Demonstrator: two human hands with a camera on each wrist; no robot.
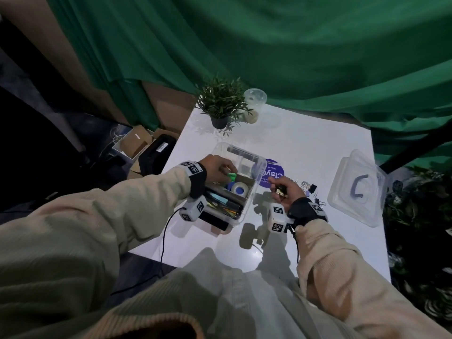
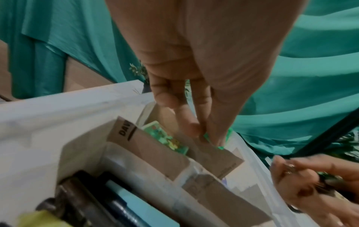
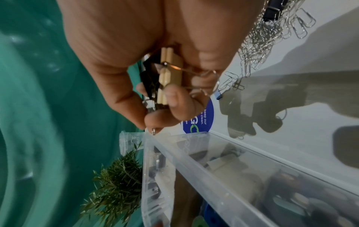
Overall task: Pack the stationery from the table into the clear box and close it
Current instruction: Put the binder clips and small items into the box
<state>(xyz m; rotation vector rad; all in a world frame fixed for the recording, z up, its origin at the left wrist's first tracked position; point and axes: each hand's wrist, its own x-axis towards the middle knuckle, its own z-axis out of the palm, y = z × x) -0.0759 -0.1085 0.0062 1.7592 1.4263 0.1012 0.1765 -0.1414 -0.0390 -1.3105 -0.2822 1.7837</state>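
Observation:
The clear box [image 1: 254, 189] stands open on the white table [image 1: 318, 148], holding a tape roll [image 1: 239, 189], pens [image 1: 225, 206] and a brown cardboard insert [image 2: 155, 152]. My left hand [image 1: 220, 171] is over the box and pinches a small green item [image 1: 232, 177] between fingertips [image 2: 194, 129]. My right hand [image 1: 281, 189], just right of the box, grips a bunch of clips [image 3: 167, 79], wooden pegs and black binder clips together. More paper clips and binder clips [image 1: 309, 187] lie beside it. The clear lid [image 1: 357, 189] lies upside down at the right.
A small potted plant [image 1: 221, 101] and a clear plastic cup [image 1: 254, 104] stand at the table's far edge. A purple round sticker [image 1: 274, 172] lies behind the box. Green cloth [image 1: 269, 45] hangs behind. Cardboard boxes [image 1: 137, 143] sit on the floor at the left.

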